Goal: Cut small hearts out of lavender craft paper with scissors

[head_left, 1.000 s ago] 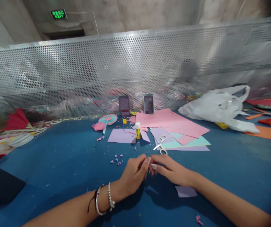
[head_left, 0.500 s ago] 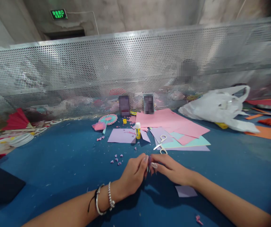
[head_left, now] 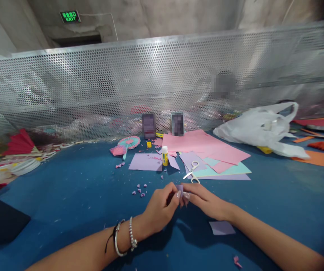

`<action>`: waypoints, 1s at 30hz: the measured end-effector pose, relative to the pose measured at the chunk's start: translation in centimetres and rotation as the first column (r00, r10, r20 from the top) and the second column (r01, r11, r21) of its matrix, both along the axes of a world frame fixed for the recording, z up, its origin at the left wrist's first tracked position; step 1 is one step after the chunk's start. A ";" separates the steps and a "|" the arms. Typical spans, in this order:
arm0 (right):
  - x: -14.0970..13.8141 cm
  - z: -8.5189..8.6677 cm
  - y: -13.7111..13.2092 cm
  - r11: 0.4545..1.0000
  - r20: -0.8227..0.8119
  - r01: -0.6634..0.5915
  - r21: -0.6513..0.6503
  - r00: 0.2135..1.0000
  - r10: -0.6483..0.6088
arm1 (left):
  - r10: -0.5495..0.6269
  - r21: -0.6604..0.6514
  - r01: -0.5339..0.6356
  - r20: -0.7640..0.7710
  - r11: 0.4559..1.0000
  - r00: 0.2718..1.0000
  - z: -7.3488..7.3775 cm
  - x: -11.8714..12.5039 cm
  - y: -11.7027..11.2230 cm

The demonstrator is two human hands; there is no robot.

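Note:
A small piece of purple paper (head_left: 180,188) is pinched between my two hands above the blue table. My left hand (head_left: 162,205), with bracelets at the wrist, holds it from the left with thumb and bent fingers. From the right, my right hand (head_left: 208,201) grips the same paper between thumb and fingers; part of the paper is hidden behind the fingertips. Just beyond lie white-handled scissors (head_left: 195,171), blades apart. Below my right wrist is a loose purple paper piece (head_left: 222,228). Small curled purple bits (head_left: 139,191) lie left of my left hand.
An uncapped glue stick (head_left: 165,156) stands upright by a purple sheet (head_left: 145,162). Behind are pink sheets (head_left: 195,142), a folded paper rosette (head_left: 129,142) and a white plastic bag (head_left: 257,130). A perforated metal panel (head_left: 122,82) rises along the back. A dark flat object (head_left: 2,222) lies left.
The purple paper between my fingers has turned, so more of its flat face shows. My left thumb has shifted slightly to the right. Everything else stays in place.

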State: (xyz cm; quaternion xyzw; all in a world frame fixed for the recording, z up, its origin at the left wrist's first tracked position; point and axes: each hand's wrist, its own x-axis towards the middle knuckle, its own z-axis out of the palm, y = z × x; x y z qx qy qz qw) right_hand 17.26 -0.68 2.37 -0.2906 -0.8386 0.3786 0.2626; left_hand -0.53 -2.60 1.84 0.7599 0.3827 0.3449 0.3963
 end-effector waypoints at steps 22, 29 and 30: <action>-0.2 -0.4 0.2 1.000 0.013 -0.024 0.000 1.000 0.024 | 0.066 -0.051 -0.065 0.019 0.997 0.998 -0.1 0.0 0.0; -0.1 -1.0 0.4 1.000 0.021 -0.025 0.002 0.999 0.025 | 0.034 -0.103 -0.031 0.035 0.994 0.999 -0.7 -0.2 0.3; -0.1 -1.0 0.3 1.000 0.016 -0.030 0.002 0.999 0.030 | 0.031 -0.114 -0.026 0.042 0.993 0.999 -0.7 -0.1 0.3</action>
